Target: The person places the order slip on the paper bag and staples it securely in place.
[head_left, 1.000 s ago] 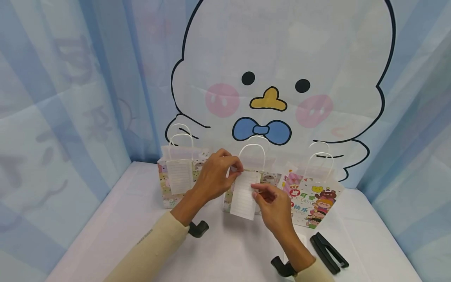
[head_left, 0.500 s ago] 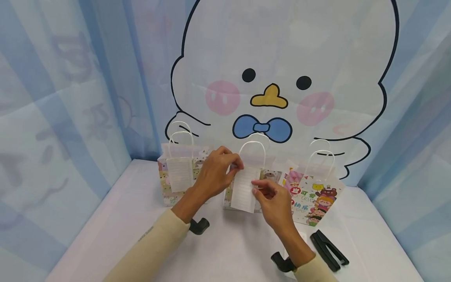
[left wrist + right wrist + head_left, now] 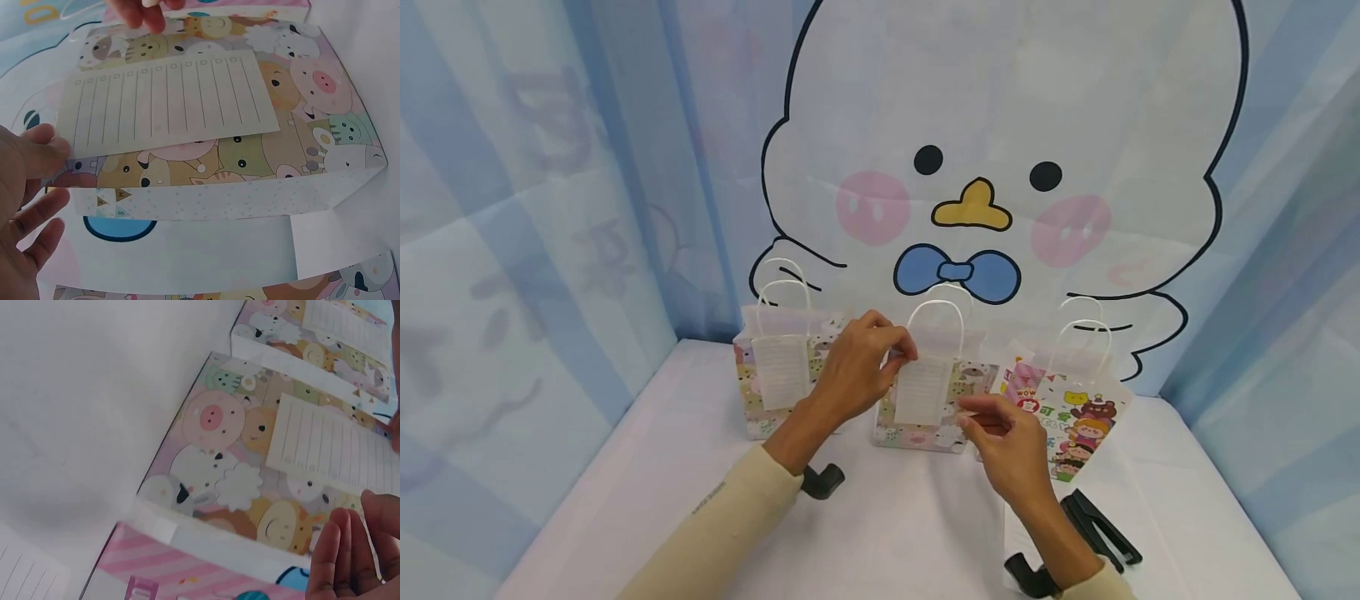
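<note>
A lined sheet of paper (image 3: 922,392) lies flat against the front of the middle gift bag (image 3: 919,437), which is printed with cartoon animals and has white handles. At the bag's top edge, my left hand (image 3: 867,367) pinches the sheet's upper left corner against the bag. In the left wrist view, the thumb (image 3: 55,147) is on the paper and the other fingers are behind the bag's front panel. My right hand (image 3: 1006,442) hovers just right of the sheet, fingers bent loosely and apart from the paper. Nothing clearly shows between them.
To the left stands a similar bag (image 3: 763,429) bearing its own lined sheet (image 3: 782,372). A colourful bag (image 3: 1090,425) stands at the right. A black stapler (image 3: 1101,529) and more lined paper (image 3: 1017,533) lie near my right forearm. A cartoon-printed curtain (image 3: 880,100) hangs behind.
The sheet's lower end has dropped back flat onto the bag. My right hand has let go of the sheet's edge and moved slightly right and down. My left hand stays put.
</note>
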`<act>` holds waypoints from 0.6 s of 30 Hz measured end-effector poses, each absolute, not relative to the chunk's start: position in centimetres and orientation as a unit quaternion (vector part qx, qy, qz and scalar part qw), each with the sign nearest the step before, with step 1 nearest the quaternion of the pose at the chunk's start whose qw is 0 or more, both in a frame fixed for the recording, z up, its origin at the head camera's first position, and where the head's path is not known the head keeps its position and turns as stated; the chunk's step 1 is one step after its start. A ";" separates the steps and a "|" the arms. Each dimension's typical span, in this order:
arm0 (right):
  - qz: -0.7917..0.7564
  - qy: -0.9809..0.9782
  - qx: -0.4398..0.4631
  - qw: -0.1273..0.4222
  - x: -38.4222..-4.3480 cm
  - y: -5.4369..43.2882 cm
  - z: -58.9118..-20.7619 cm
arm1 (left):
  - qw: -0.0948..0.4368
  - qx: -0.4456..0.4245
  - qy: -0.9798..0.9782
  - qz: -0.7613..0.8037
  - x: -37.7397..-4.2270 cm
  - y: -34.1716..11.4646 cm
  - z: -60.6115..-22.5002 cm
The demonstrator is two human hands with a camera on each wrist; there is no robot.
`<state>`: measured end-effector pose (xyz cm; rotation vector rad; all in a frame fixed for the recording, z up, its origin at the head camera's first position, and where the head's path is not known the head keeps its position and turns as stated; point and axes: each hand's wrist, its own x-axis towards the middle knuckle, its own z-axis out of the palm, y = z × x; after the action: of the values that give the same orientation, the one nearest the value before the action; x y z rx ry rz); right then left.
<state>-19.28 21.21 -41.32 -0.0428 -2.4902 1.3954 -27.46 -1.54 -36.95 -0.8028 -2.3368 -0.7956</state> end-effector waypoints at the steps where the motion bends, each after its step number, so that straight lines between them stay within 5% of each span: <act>1: 0.476 -0.867 -0.017 0.143 -19.1 21.5 -41.3 | 0.270 -0.298 -0.867 -0.296 -27.4 -1.5 -36.9; 18: 0.411 -0.895 -0.050 0.167 -16.2 26.9 -41.5 | 0.266 -0.299 -0.868 -0.294 -27.6 -1.6 -37.0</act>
<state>-16.21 26.94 -41.46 -0.1435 -2.5453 1.1703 -27.55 -1.58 -36.96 -0.8067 -2.3448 -0.7932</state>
